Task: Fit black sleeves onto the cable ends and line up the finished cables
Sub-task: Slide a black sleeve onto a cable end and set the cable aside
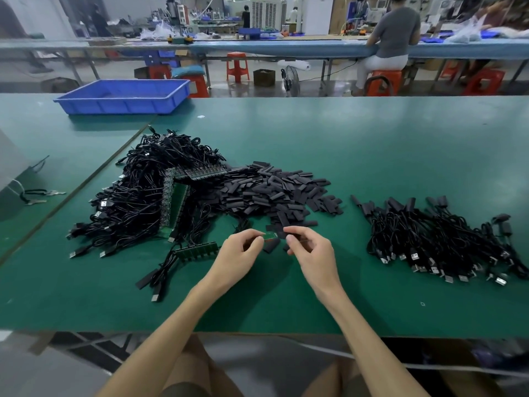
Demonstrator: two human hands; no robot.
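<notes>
The fingers (pixel 259 239) of the left hand (pixel 240 253) are closed in a pinch on the small green circuit board (pixel 271 236), held just above the green bench (pixel 372 156), towards its near edge. The right hand (pixel 310 250) is pinched closed at the board's right end, apparently on a single flat black sleeve (pixel 283 232); the contact is too small to confirm. Risks: a flattened sleeve mouth may catch on a board corner and buckle. It may also slip from the pinch into the heap of loose black sleeves (pixel 272 193) just beyond. The tangle of unsleeved black cables (pixel 137 196) at left may drag on the lead and tilt the board. The finished sleeved cables (pixel 429 242) lie well apart at right, and careless placement there would disturb their alignment.
</notes>
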